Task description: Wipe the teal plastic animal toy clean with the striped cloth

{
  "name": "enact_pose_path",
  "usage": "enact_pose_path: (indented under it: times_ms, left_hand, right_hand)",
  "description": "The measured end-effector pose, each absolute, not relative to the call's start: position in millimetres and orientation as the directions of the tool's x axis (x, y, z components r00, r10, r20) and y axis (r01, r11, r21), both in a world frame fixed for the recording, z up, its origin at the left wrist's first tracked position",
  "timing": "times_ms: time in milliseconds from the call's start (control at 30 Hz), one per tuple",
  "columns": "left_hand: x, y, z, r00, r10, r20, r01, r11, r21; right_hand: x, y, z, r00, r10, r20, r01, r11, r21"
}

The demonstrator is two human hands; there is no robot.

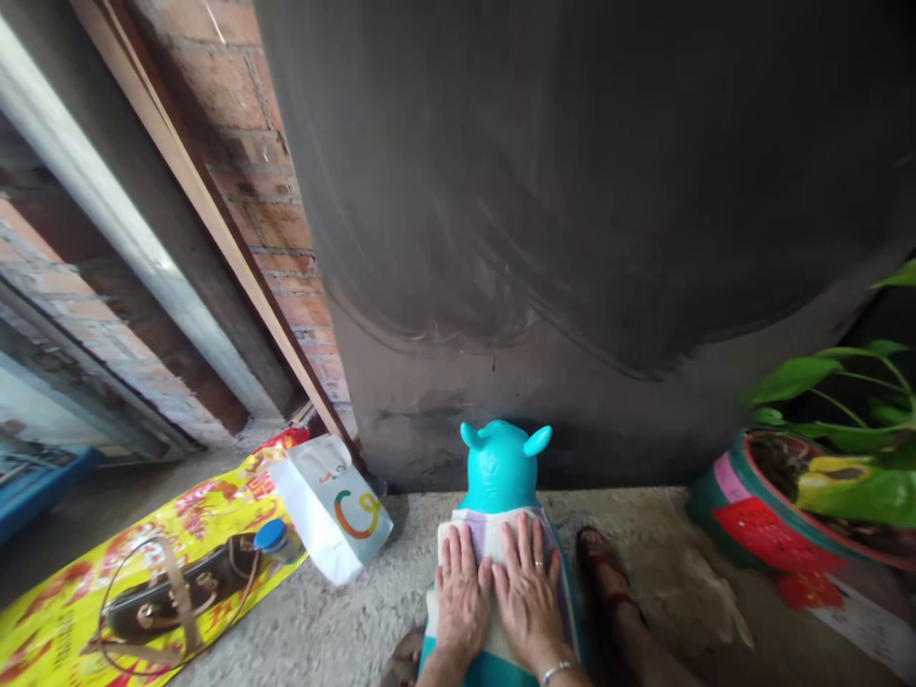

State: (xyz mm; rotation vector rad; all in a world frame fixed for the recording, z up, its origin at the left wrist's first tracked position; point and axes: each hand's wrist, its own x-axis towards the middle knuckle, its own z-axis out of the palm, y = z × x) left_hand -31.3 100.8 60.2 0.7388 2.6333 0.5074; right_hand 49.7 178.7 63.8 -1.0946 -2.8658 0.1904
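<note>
Turquoise plastic, by the look of it, makes up the animal-shaped toy [501, 472] that I see low in the middle of my feed, standing on the concrete floor [407, 563] with its eared head close to the dark wall [544, 210]. Over its back lies a pale cloth [490, 542] with purplish patches. From my end I see both hands laid on that cloth: the left hand [460, 601] and the right hand [528, 601] rest palm down, side by side, fingers a little spread and pointing at the head, neither one pinching anything. The thumbs come close at the middle; I can't tell whether they touch. I'd judge that flat palms suit a rounded back, spreading the pressure so that the fabric doesn't slip. A sandalled foot [605, 563] is planted to the right of the toy, probably to leave the body room between the legs.

Off to the left, a yellow printed sheet [207, 496] lies on the floor, perhaps to keep the handbag [182, 596] on it off the grit; a blue-capped jar [272, 539] sits near the bag, and a white paper bag [322, 520] is just beside. On the right I see a potted plant [744, 487].
</note>
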Motion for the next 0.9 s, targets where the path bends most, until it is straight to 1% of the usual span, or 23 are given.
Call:
enact_pose_path:
  times_ms: [133,200,300,367,467,533,600,667,733,800,900]
  left_hand:
    - [-20.4,89.6,64.0,-0.794,0.536,-0.287,0.436,0.831,0.347]
    - [-8.7,78.3,63.1,-0.797,0.530,-0.288,0.455,0.842,0.291]
    - [14.7,54.9,58.5,-0.802,0.541,-0.252,0.495,0.839,0.227]
    - [30.2,38.8,52.5,-0.792,0.572,-0.216,0.531,0.818,0.221]
    - [45.1,22.2,39.1,-0.785,0.597,-0.165,0.557,0.797,0.235]
    - [47.5,18.9,29.6,-0.802,0.584,-0.125,0.548,0.802,0.237]
    - [45.2,21.7,23.1,-0.810,0.579,-0.096,0.546,0.803,0.240]
    - [40.2,30.2,22.1,-0.811,0.579,-0.085,0.547,0.802,0.238]
    - [34.3,44.4,26.3,-0.815,0.573,-0.083,0.545,0.808,0.222]
    - [27.8,63.6,33.5,-0.829,0.557,-0.054,0.539,0.820,0.191]
    - [16.7,95.8,42.3,-0.827,0.559,0.057,0.560,0.815,0.147]
  right_hand:
    - [56.8,164.2,60.0,-0.706,0.708,-0.029,0.704,0.697,-0.132]
    - [67.2,153.0,49.0,-0.683,0.730,-0.020,0.727,0.676,-0.123]
    - [94.6,131.9,22.4,-0.687,0.723,0.078,0.712,0.690,-0.127]
    - [117.2,116.2,4.9,-0.673,0.719,0.175,0.702,0.695,-0.154]
    - [143.3,96.6,-10.5,-0.594,0.756,0.276,0.705,0.654,-0.273]
    - [148.1,90.7,-13.7,-0.542,0.777,0.320,0.691,0.629,-0.355]
    - [142.3,93.6,-14.2,-0.466,0.798,0.383,0.708,0.596,-0.378]
    - [129.8,106.0,-13.5,-0.401,0.808,0.431,0.744,0.562,-0.362]
    - [115.6,126.2,-11.5,-0.410,0.810,0.419,0.750,0.561,-0.350]
    - [102.4,151.4,-7.6,-0.469,0.805,0.364,0.726,0.586,-0.359]
    - [83.6,192.0,0.1,-0.562,0.783,0.264,0.683,0.621,-0.384]
